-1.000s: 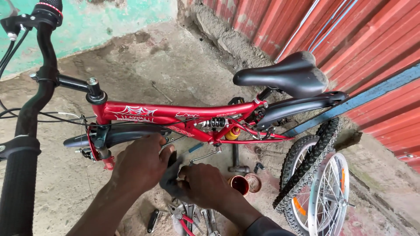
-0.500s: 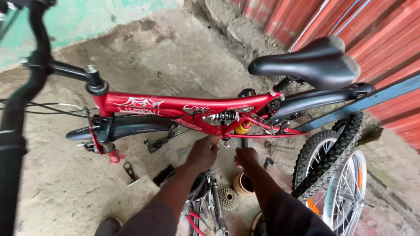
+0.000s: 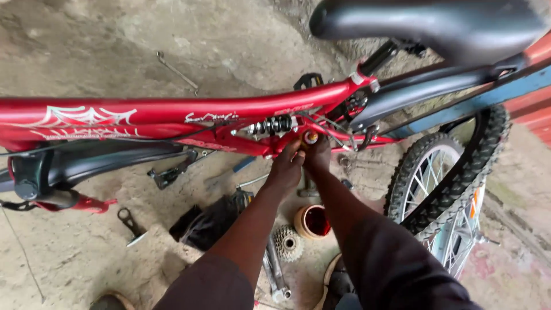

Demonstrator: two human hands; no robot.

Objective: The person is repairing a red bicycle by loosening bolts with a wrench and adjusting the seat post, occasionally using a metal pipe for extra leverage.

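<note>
1. Both hands are set at the underside of the red frame (image 3: 172,112), just below the spring shock (image 3: 272,124). The left hand (image 3: 286,169) and right hand (image 3: 317,156) are closed with fingertips around a small orange-capped fitting (image 3: 310,137).
2. The fitting should be worked with fingertip pressure only; a square, steady hold is judged best, as the cables beside it leave little slack.
3. Room is tight above: the frame tube and the saddle (image 3: 436,26) overhang the hands. To the right, the rear tyre (image 3: 453,172) stands near the right forearm.
4. Open room lies toward the near side, down along the forearms.
5. The floor (image 3: 86,51) below carries loose parts: a sprocket cluster (image 3: 287,243), an orange cup (image 3: 313,221), a black cloth (image 3: 206,221) and a small spanner (image 3: 129,224). These are best not stepped on or knocked.
</note>
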